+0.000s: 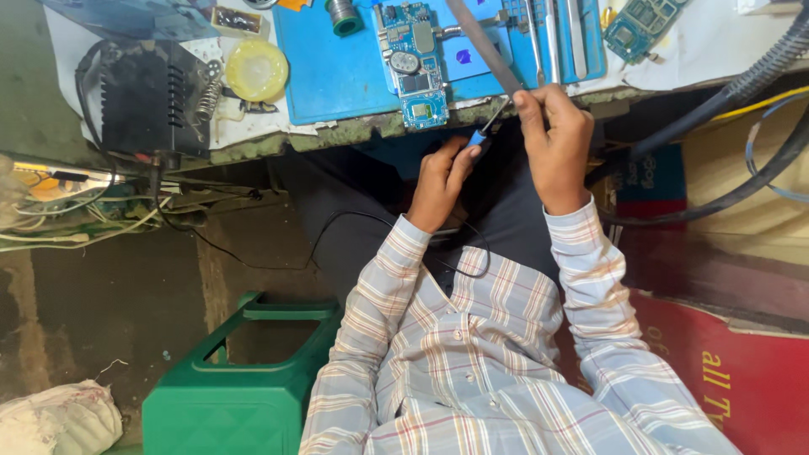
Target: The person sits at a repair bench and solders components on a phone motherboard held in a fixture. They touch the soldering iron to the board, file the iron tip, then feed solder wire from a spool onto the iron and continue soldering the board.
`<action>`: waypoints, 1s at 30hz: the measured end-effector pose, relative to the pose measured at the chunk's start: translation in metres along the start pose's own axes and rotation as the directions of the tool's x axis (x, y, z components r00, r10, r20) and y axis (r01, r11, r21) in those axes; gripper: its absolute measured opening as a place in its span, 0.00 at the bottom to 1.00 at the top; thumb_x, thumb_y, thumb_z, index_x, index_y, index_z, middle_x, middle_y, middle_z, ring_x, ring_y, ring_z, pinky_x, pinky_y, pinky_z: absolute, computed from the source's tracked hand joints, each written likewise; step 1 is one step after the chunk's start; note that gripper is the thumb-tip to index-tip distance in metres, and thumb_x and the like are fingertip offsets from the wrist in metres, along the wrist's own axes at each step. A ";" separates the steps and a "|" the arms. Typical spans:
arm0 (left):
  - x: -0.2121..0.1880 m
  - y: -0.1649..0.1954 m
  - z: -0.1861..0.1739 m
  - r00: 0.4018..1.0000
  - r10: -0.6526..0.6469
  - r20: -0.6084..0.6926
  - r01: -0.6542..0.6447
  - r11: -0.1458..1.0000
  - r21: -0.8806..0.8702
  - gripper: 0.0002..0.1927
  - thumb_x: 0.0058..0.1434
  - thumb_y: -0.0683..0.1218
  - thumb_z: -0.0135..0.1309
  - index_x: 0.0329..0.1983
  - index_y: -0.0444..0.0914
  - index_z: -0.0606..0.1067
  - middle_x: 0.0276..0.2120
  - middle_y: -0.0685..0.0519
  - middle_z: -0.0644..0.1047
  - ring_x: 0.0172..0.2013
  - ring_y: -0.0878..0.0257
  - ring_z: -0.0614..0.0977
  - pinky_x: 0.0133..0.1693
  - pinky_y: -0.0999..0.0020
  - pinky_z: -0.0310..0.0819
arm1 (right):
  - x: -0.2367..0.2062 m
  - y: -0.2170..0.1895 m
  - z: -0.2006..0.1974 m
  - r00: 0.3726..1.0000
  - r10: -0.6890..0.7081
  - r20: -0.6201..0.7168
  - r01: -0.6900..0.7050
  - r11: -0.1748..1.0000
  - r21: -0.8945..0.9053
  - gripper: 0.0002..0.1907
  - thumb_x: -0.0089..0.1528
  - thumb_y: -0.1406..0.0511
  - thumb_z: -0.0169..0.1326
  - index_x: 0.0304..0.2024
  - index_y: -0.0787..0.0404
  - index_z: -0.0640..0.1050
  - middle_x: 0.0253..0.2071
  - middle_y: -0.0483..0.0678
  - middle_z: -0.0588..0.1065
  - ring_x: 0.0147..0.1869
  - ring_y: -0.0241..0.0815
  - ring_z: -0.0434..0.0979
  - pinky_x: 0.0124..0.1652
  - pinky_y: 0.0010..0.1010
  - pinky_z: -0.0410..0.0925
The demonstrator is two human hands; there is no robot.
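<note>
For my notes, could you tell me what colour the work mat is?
The mat is blue, seen best in the head view.

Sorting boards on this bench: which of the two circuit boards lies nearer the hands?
The long blue board on the blue mat, reaching the bench edge just above the left hand. The other board lies at the far right, off the mat.

We see a yellow tape roll (256, 69) and black box (143, 94) upper left, a green stool (232, 396) lower left.
</note>
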State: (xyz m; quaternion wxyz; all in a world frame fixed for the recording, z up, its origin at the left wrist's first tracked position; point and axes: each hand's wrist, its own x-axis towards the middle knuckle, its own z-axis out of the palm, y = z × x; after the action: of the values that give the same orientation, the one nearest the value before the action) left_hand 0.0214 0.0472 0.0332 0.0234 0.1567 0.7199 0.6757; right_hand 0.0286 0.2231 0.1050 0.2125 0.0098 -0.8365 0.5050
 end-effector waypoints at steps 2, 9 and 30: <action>-0.001 -0.001 -0.001 1.000 -0.013 0.016 0.013 1.000 -0.025 0.11 0.72 0.47 0.51 0.41 0.33 0.74 0.20 0.50 0.73 0.21 0.64 0.74 0.26 0.67 0.65 | -0.006 0.006 0.005 0.989 0.145 0.008 -0.142 0.951 0.276 0.15 0.76 0.61 0.53 0.39 0.65 0.72 0.26 0.39 0.64 0.28 0.28 0.61 0.29 0.24 0.55; -0.001 -0.006 -0.004 0.999 -0.013 0.044 0.015 0.998 -0.053 0.13 0.74 0.47 0.48 0.38 0.33 0.74 0.19 0.51 0.73 0.21 0.64 0.75 0.27 0.67 0.67 | -0.037 0.024 -0.012 0.988 0.150 -0.029 -0.142 0.971 0.192 0.18 0.76 0.60 0.52 0.36 0.64 0.69 0.24 0.38 0.64 0.27 0.26 0.62 0.28 0.22 0.54; 0.000 -0.006 -0.011 1.000 -0.030 0.007 0.030 0.996 -0.080 0.12 0.73 0.47 0.50 0.38 0.33 0.74 0.18 0.52 0.71 0.19 0.65 0.71 0.25 0.67 0.62 | -0.024 0.014 0.005 0.989 0.087 -0.122 -0.082 0.996 0.046 0.15 0.76 0.63 0.53 0.37 0.66 0.72 0.24 0.43 0.67 0.28 0.29 0.64 0.29 0.27 0.57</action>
State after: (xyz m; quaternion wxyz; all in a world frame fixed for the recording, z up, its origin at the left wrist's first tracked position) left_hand 0.0176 0.0364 0.0282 0.0420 0.1469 0.6944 0.7032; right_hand 0.0457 0.2206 0.0825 0.2420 -0.0527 -0.8108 0.5303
